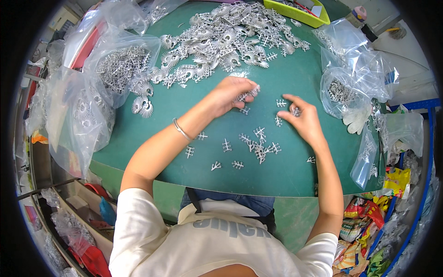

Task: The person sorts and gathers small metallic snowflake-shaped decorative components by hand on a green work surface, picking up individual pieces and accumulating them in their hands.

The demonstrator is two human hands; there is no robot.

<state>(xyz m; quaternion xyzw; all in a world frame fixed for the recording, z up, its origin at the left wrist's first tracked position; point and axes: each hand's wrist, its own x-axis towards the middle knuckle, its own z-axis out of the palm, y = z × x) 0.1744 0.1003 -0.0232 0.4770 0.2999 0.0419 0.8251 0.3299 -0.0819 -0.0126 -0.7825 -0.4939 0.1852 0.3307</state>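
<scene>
Over green tabletop (281, 177), clamps silver branched pieces (242, 97) between fingers of left hand (228, 92) and tucks metal piece (296, 111) under curled fingers of right hand (305, 119), perhaps leaving thumb and index apart, free, near loose pieces (281, 103).

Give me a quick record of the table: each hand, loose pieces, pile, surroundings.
Left hand: holds metal pieces
Right hand: thumb and index finger apart; blurred metal shows between them, grip unclear
Loose pieces: branched metal pieces on the green table, some clustered, others apart
Pile: mixed branched and fan-shaped pieces, far side
Left side: clear bags
Right side: clear bag, pale glove
Far edge: yellow-green tray
</scene>
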